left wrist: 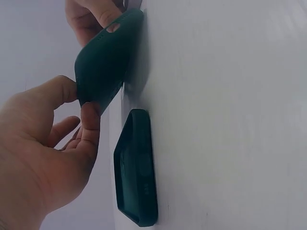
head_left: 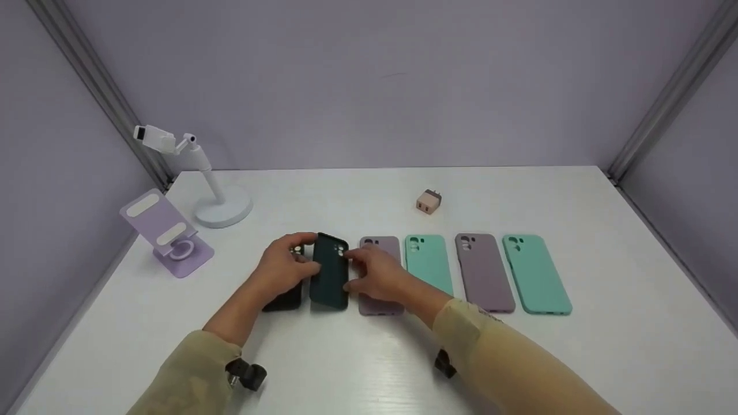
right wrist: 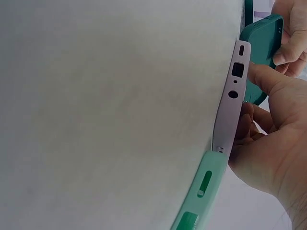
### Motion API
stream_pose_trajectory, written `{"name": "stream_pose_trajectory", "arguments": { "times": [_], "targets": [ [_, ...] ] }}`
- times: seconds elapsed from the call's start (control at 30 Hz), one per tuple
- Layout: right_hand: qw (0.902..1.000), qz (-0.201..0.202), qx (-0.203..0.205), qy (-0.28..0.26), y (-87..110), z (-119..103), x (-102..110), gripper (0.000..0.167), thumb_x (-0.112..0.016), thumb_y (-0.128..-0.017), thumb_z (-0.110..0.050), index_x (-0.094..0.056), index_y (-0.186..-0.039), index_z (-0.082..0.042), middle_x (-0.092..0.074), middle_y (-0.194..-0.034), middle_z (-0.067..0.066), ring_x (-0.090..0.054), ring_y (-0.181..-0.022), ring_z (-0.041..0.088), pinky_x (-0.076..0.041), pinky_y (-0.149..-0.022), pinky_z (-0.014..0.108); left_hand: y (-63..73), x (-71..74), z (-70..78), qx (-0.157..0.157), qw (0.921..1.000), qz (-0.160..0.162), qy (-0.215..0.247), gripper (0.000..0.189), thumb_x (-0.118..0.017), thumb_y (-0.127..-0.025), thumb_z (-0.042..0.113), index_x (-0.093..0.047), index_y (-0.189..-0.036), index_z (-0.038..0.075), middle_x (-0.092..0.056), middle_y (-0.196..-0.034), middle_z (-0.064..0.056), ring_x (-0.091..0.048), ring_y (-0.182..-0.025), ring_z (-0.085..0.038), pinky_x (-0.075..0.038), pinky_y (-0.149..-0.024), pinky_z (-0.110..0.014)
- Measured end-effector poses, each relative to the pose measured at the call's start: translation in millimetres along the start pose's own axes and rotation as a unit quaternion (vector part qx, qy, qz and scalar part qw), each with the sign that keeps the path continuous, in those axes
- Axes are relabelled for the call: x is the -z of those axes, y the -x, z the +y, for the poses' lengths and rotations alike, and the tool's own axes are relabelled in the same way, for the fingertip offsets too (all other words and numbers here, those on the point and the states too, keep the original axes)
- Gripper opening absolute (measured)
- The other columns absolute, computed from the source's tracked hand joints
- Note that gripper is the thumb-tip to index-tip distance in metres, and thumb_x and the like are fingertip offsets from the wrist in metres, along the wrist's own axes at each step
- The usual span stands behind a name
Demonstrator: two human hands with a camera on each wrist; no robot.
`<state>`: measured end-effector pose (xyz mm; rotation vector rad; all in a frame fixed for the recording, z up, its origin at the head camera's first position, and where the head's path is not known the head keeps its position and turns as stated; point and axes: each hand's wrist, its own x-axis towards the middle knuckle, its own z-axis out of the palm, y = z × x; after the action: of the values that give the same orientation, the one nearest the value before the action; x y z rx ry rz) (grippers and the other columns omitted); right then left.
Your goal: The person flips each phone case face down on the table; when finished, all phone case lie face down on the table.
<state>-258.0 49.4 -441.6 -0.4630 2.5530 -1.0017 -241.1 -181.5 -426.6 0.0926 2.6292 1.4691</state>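
A dark green phone case (head_left: 329, 279) is tilted up off the white table between both hands. My left hand (head_left: 281, 266) pinches its left edge between thumb and fingers, seen closely in the left wrist view. At the opposite edge, my right hand (head_left: 377, 271) holds the case with thumb and fingers. Another dark green phone case (left wrist: 139, 167) lies on the table, partly hidden under my left hand in the head view. Beneath my right hand is a purple phone case (head_left: 389, 245), partly covered; its port holes show in the right wrist view.
Right of these lie a mint phone case (head_left: 429, 262), a second purple case (head_left: 487, 276) and a second mint case (head_left: 539, 276) in a row. Behind them sits a pink charger plug (head_left: 428, 202). At left stand a white phone stand (head_left: 223, 207) and a purple stand (head_left: 158, 222).
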Motion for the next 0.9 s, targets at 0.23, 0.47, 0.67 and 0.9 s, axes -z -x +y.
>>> {"name": "stream_pose_trajectory", "arguments": {
  "times": [0.23,0.47,0.67,0.9],
  "targets": [
    [0.9991,0.012,0.037,0.018,1.2,-0.6,-0.5,0.066,-0.083,-0.094,-0.018,-0.057,-0.154,-0.016,-0.059,-0.12,0.0,-0.057,-0.104,0.019,-0.049,-0.095,0.036,1.0,-2.7,4.0,0.0,0.9991,0.005,0.043,0.062,-0.075,-0.092,0.007,-0.057,-0.152,0.009,-0.058,-0.147,-0.013,-0.06,-0.102,-0.023,-0.05,-0.084,-0.032],
    [0.9975,0.012,0.062,0.032,0.8,-0.6,0.2,0.062,-0.083,-0.094,-0.015,-0.06,-0.152,-0.019,-0.064,-0.132,-0.001,-0.058,-0.108,0.019,-0.052,-0.099,0.036,0.5,-4.2,6.3,0.004,0.9991,0.001,0.042,0.06,-0.075,-0.094,0.008,-0.058,-0.152,0.012,-0.061,-0.141,-0.013,-0.064,-0.103,-0.023,-0.052,-0.087,-0.034],
    [0.997,-0.001,0.068,0.037,1.5,-4.4,2.4,0.057,-0.081,-0.095,-0.012,-0.063,-0.149,-0.02,-0.067,-0.139,-0.002,-0.059,-0.119,0.017,-0.048,-0.109,0.039,-0.3,-4.7,7.5,0.003,0.9991,-0.002,0.042,0.057,-0.076,-0.095,0.009,-0.061,-0.15,0.013,-0.064,-0.139,-0.012,-0.065,-0.104,-0.023,-0.054,-0.089,-0.035],
    [0.9988,-0.013,0.047,0.008,-0.7,-10.0,6.8,0.057,-0.081,-0.094,-0.008,-0.064,-0.148,-0.018,-0.069,-0.135,0.0,-0.06,-0.115,0.019,-0.05,-0.106,0.042,0.4,-5.2,10.1,0.009,0.9991,-0.004,0.041,0.058,-0.077,-0.095,0.012,-0.061,-0.15,0.014,-0.064,-0.14,-0.009,-0.066,-0.104,-0.023,-0.054,-0.089,-0.037]
  ]
}}
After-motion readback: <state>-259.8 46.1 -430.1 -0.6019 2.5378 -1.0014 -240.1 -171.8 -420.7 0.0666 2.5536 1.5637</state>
